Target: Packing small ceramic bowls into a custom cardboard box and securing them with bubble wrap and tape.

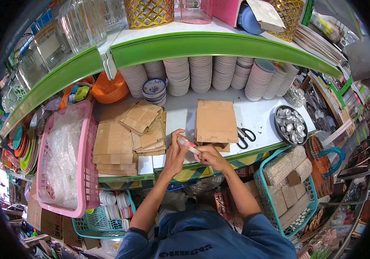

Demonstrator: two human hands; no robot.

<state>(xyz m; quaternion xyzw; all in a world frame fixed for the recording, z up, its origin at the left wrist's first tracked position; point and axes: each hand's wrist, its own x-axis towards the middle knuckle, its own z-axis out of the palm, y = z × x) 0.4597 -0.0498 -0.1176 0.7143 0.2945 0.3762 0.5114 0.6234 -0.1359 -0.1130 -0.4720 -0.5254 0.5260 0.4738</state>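
Observation:
Just above the counter's front edge, my left hand (174, 154) grips what looks like a roll of adhesive tape (188, 145), pale at the rim with a red inner part. The fingers of my right hand (212, 157) pinch the roll's near right end; whether a strip is pulled loose is too small to tell. Right behind my hands stands a small brown cardboard box (216, 120), with a flap hanging at its front. Scissors with black handles (245, 138) lie to the right of the box. Flattened cardboard pieces (113, 142) are piled to the left of my left hand.
Stacks of white bowls (200, 74) line the counter's back beneath a green-edged shelf (204, 45). A dark bowl (277, 129) holds foil-like pieces at right. A pink basket (83, 174) with bubble wrap stands left. Below right, a teal basket (265, 204) holds wrapped packages.

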